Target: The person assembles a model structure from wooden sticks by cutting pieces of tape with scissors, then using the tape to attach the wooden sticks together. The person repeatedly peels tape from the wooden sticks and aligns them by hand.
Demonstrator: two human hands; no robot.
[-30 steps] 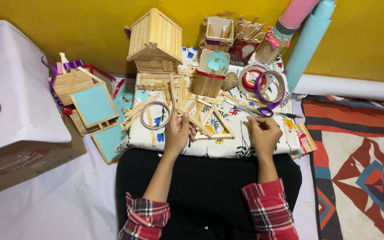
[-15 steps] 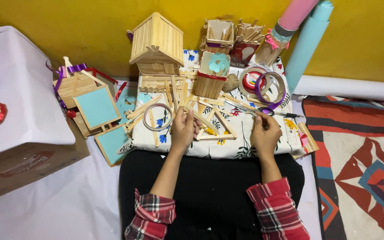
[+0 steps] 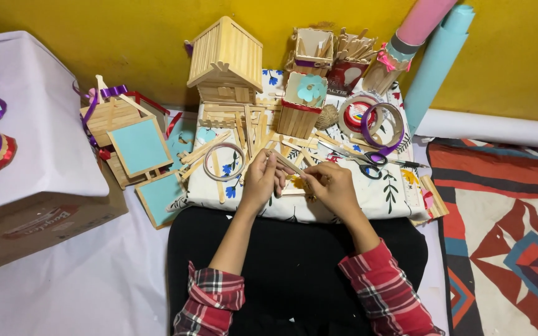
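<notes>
My left hand (image 3: 261, 180) and my right hand (image 3: 331, 186) meet over the floral cloth (image 3: 387, 193), both gripping a thin wooden craft stick (image 3: 289, 164) that slants between them. Loose wooden sticks (image 3: 244, 134) lie scattered just beyond the fingers. A clear tape ring (image 3: 223, 162) rests left of my left hand. Scissors with purple handles (image 3: 368, 163) lie right of my right hand.
A stick-built house (image 3: 225, 59) stands at the back, with a small stick box bearing a teal flower (image 3: 303, 102) and stick-filled cups (image 3: 353, 56) beside it. Tape rolls (image 3: 372, 118), teal framed panels (image 3: 139, 146), rolled paper (image 3: 434, 50), a cardboard box (image 3: 32, 155) and a patterned rug (image 3: 505, 236) surround them.
My right hand moved left to meet my left hand, and both now hold one stick between them. The view shifted slightly.
</notes>
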